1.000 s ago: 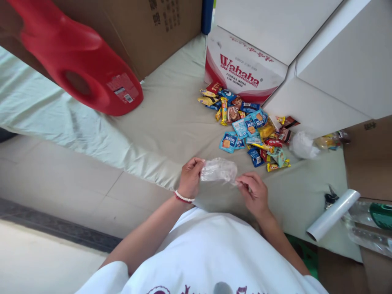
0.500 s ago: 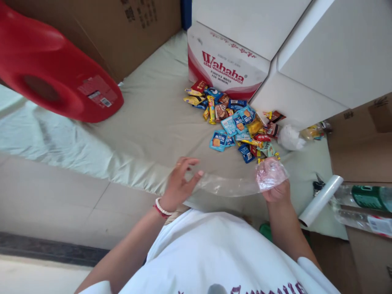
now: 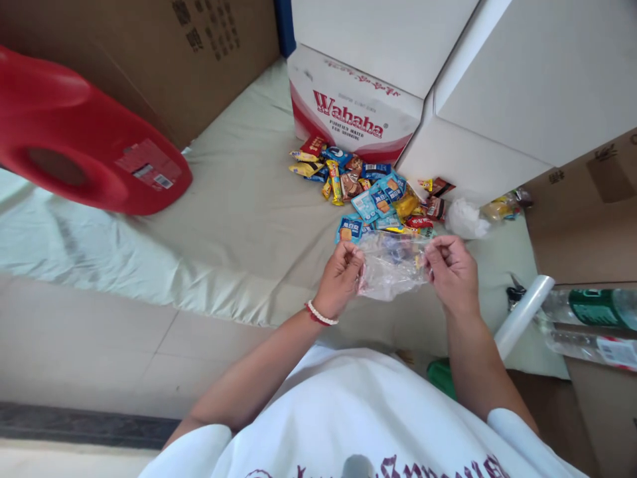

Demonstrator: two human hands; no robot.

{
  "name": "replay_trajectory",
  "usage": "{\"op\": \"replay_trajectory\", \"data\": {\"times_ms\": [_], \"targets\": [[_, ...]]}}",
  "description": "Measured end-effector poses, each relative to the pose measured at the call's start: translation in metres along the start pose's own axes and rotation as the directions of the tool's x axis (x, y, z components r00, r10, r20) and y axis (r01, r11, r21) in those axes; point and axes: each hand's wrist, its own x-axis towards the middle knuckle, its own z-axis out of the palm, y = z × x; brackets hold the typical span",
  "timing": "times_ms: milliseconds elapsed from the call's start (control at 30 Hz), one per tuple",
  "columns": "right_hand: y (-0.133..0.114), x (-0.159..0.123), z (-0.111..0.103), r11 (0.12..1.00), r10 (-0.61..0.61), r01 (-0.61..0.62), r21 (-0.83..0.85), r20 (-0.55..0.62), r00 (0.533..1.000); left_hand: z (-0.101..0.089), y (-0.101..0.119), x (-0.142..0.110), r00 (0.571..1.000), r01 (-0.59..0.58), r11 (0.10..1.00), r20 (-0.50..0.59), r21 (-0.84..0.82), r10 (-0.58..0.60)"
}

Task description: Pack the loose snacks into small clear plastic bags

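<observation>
A clear plastic bag [image 3: 391, 269] is stretched between my two hands, just in front of a pile of wrapped snacks [image 3: 381, 196]. My left hand [image 3: 342, 282], with a white and red bracelet at the wrist, pinches the bag's left side. On the opposite side my right hand [image 3: 452, 272] pinches its upper right edge between thumb and fingers. Some colourful packets show through the film. Blue snack packets [image 3: 350, 229] lie closest to my left hand. Beyond my right hand rests a crumpled white plastic bundle [image 3: 466, 219].
Behind the snacks stands a Wahaha carton [image 3: 353, 109] beside white boxes [image 3: 517, 86]. A big red jug [image 3: 94, 146] is at left on the pale green cloth [image 3: 233, 245]. At right are a plastic roll [image 3: 525, 315], dark-handled scissors [image 3: 515, 292] and clear bottles [image 3: 592, 309].
My left hand has moved right and up and closed on the bag. The bag was a long strip with a bunched end in my right hand; now it is spread between both hands.
</observation>
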Motion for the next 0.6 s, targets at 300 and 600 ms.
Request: {"op": "replay_trajectory", "data": {"times_ms": [300,600], "targets": [[0.022,-0.010,0.019,0.836,0.351,-0.487,0.253,0.435,0.829,-0.019,-0.013,0.013,0.973,-0.034,0.998,-0.228,0.058,0.046],[0.018,-0.011,0.034,0.939,0.249,-0.299,0.169,0.265,0.932,-0.030,-0.012,0.001,0.805,-0.148,0.858,-0.443,0.493,0.393]]}}
